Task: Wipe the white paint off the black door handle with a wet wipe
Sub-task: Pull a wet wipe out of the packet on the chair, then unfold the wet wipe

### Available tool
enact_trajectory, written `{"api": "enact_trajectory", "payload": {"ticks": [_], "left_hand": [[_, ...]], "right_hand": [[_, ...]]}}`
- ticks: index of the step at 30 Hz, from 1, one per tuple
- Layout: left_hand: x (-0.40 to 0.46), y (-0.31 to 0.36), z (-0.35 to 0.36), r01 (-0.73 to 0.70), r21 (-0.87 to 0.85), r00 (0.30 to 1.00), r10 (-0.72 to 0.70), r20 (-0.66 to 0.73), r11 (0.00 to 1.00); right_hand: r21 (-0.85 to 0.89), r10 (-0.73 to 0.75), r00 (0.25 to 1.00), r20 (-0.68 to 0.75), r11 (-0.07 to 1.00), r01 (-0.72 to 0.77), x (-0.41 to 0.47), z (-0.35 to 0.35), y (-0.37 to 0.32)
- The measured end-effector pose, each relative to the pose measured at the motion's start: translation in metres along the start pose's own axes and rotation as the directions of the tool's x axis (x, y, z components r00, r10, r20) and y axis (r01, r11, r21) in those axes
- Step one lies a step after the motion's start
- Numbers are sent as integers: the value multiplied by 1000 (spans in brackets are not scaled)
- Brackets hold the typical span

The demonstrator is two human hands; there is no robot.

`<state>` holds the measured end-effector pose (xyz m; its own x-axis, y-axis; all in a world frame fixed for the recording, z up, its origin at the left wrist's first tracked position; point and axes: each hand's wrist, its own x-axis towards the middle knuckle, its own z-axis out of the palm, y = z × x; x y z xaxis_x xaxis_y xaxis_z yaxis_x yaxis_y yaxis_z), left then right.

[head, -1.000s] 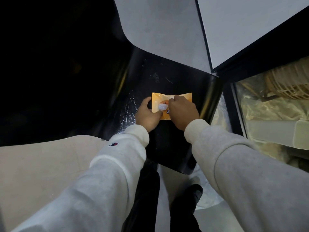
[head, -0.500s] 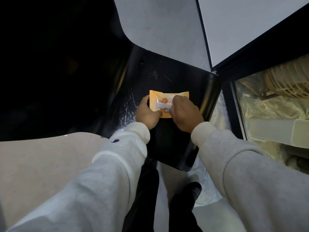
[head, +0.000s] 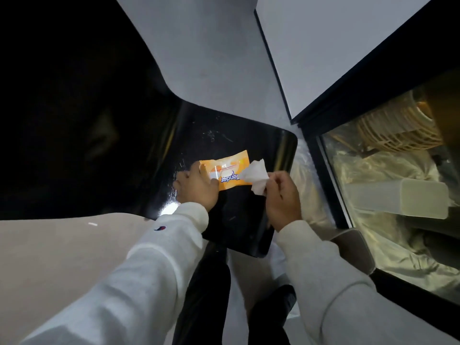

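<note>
The left hand (head: 198, 186) pins the orange wipe packet (head: 227, 171) on the black counter (head: 239, 220) while the right hand (head: 281, 195) pinches a wet wipe (head: 255, 176) half out; no door handle shows, so wiping remains.

Both hands reach forward: the left hand (head: 198, 186) grips with curled fingers, the right hand (head: 282, 195) pinches.

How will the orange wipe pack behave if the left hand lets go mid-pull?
Probably light and floppy: the orange wipe pack looks thin and creased. The left hand pins it on the glossy black surface, so it may slide. The wipe is limp, crumpled in the right hand.
</note>
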<state>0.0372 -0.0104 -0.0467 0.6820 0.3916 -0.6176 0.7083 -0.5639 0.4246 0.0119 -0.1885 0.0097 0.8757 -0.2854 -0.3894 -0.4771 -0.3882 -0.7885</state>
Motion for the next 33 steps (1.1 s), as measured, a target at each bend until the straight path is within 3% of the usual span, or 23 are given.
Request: {"api": "enact_trajectory", "payload": {"ticks": [2, 4, 7, 9, 14, 17, 21, 29, 33], "left_hand": [[-21, 17, -6, -160, -41, 987, 160, -15, 986], [-43, 40, -12, -227, -218, 961, 255, 106, 949], [-85, 82, -17, 62, -448, 852, 187, 490, 892], [-113, 103, -12, 164, -474, 765, 192, 615, 865], [-190, 140, 7, 76, -566, 754, 324, 572, 821], [-242, 167, 19, 85, -611, 708, 384, 593, 787], [-323, 208, 38, 115, -696, 676, 458, 577, 709], [-478, 267, 67, -4, -763, 578, 625, 525, 646], [-533, 288, 82, -176, -759, 513, 717, 472, 626]], "right_hand": [[105, 82, 997, -4, 991, -81, -9, -13, -2], [225, 149, 989, -6, 964, -144, -17, -29, -7], [377, 208, 978, 2, 906, -193, -33, -62, -18], [394, 205, 979, -16, 901, -182, -44, -90, -23], [518, 244, 969, -44, 835, -187, -82, -172, -18], [618, 215, 973, -84, 777, -119, -115, -224, -20], [807, 196, 975, -105, 589, -32, -155, -297, -19], [746, 49, 941, -334, 625, 232, -221, -432, 3], [728, 5, 925, -380, 618, 296, -248, -493, 7]]}}
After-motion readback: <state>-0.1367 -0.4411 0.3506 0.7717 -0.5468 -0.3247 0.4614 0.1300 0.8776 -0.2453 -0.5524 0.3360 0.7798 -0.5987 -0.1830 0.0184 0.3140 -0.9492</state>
